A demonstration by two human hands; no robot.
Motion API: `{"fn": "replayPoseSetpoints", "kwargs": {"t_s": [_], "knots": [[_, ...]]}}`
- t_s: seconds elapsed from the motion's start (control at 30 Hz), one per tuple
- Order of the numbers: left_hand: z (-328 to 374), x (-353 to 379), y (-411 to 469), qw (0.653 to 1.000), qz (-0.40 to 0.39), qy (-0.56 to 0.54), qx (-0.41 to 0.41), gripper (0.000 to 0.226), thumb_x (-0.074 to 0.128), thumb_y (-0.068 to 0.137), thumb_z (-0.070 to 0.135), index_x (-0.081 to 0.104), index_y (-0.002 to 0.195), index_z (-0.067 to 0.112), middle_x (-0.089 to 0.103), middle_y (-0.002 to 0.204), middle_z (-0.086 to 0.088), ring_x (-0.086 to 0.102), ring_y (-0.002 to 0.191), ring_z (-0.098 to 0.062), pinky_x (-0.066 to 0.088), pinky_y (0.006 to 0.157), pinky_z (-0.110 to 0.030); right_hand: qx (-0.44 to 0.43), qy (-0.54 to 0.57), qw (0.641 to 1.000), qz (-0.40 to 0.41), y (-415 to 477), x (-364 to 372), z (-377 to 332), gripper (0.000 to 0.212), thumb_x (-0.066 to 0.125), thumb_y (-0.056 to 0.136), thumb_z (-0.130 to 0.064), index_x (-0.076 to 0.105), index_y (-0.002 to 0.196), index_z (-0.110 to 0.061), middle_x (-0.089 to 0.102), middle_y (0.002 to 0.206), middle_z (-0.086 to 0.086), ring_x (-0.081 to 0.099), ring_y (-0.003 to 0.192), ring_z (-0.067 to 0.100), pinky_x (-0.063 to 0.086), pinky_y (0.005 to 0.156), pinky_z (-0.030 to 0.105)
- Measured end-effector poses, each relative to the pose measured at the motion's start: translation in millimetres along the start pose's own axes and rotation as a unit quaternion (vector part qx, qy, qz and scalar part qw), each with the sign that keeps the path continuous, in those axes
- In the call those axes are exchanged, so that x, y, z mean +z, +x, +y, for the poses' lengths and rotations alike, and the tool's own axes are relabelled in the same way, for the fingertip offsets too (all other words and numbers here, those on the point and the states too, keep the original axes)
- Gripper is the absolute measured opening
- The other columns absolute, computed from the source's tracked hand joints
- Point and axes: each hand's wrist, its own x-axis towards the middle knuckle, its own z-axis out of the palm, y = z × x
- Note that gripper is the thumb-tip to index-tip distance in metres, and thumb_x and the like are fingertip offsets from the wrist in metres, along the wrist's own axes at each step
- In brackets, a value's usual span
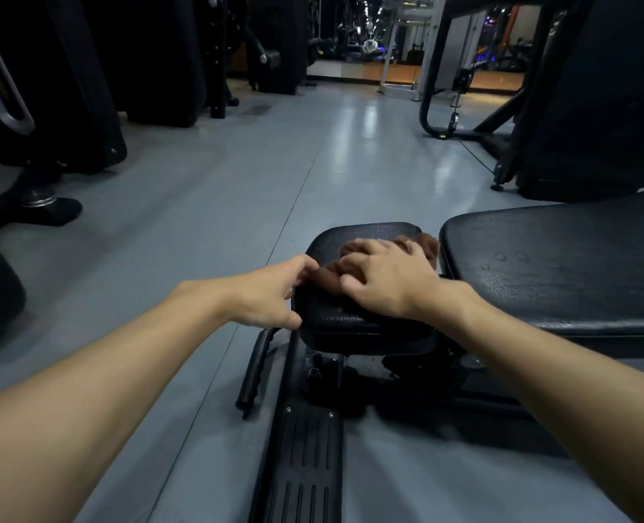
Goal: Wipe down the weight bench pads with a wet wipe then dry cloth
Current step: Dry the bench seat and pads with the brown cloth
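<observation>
Cloth: a brown cloth (428,246) lies bunched on top of the small seat pad, at about 5 o'clock from the middle of the view.
Right hand: the right hand (384,277) lies palm down on the cloth with fingers spread and only slightly bent, pressing it onto the pad rather than closing round it; brown folds show past the fingertips at 1 o'clock and beside the thumb at 9 o'clock.
Left hand: the left hand (271,292) is at the pad's 9 o'clock edge, fingers loosely bent, fingertips touching the cloth's left end, thumb against the pad's near-left corner; whether it pinches the cloth cannot be told.
Seat pad: the black textured seat pad (369,231) carries the cloth and both hands.
Back pad: the long black back pad (562,269) sits just beside the seat pad at 3 o'clock, a narrow gap between them, with a few droplets on its surface.
Bench base: below the seat pad, at 6 o'clock, is the bench's black ribbed foot plate (305,469), with a black handle bar (254,368) at its 10 o'clock.
Floor: a grey, glossy floor (237,183) runs toward 12 o'clock.
Surroundings: dark gym machines (67,88) stand at 10 o'clock, and another machine (595,107) stands at 2 o'clock.
</observation>
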Motion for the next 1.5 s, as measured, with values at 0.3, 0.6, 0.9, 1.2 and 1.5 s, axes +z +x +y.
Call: {"fn": "replayPoseSetpoints", "kwargs": {"t_s": [0.3,0.6,0.9,1.2,1.5], "knots": [[11,7,3,0.999,0.023,-0.035,0.003,0.068,0.032,0.087,-0.022,0.022,0.147,0.009,0.040,0.143,-0.003,0.038,0.130,-0.008,0.036,0.080,0.004,0.061,0.011,0.998,-0.029,6,-3,5,0.062,0.029,0.085,-0.076,0.040,0.141,-0.052,0.025,0.161,-0.005,0.020,0.148,0.026,0.010,0.110,0.069],[21,6,11,0.996,0.082,0.034,-0.029,0.062,0.031,0.081,-0.017,0.045,0.133,0.015,0.053,0.131,-0.010,0.048,0.128,-0.023,0.039,0.104,-0.025,-0.090,-0.045,0.992,0.070,-70,9,5,0.060,0.048,0.086,-0.065,0.043,0.142,-0.042,0.033,0.154,0.003,0.035,0.138,0.029,0.025,0.107,0.063],[55,22,13,0.981,0.073,0.172,-0.042,0.063,0.038,0.084,-0.002,0.039,0.141,0.025,0.048,0.131,-0.011,0.050,0.116,-0.029,0.045,0.095,-0.039,0.100,0.202,0.954,0.198,-114,48,-20,0.064,0.068,0.087,-0.032,0.041,0.146,-0.032,0.016,0.157,0.017,0.010,0.146,0.040,0.025,0.116,0.057],[70,33,12,0.976,0.045,0.198,-0.082,0.064,0.033,0.085,0.000,0.034,0.142,0.030,0.037,0.120,-0.008,0.050,0.101,-0.031,0.041,0.080,-0.036,0.141,0.356,0.888,0.255,-125,47,-20,0.066,0.068,0.083,-0.014,0.046,0.144,-0.025,0.021,0.159,0.010,0.022,0.147,0.029,0.029,0.117,0.046],[99,27,16,0.995,0.052,0.066,-0.058,0.045,0.042,0.099,0.046,0.072,0.097,0.013,0.071,0.102,-0.004,0.064,0.098,-0.021,0.049,0.082,-0.033,0.114,0.407,0.865,0.272,-156,22,-29,0.061,0.059,0.077,-0.010,0.056,0.134,-0.028,0.040,0.149,-0.002,0.040,0.134,0.012,0.036,0.111,0.026]]}}
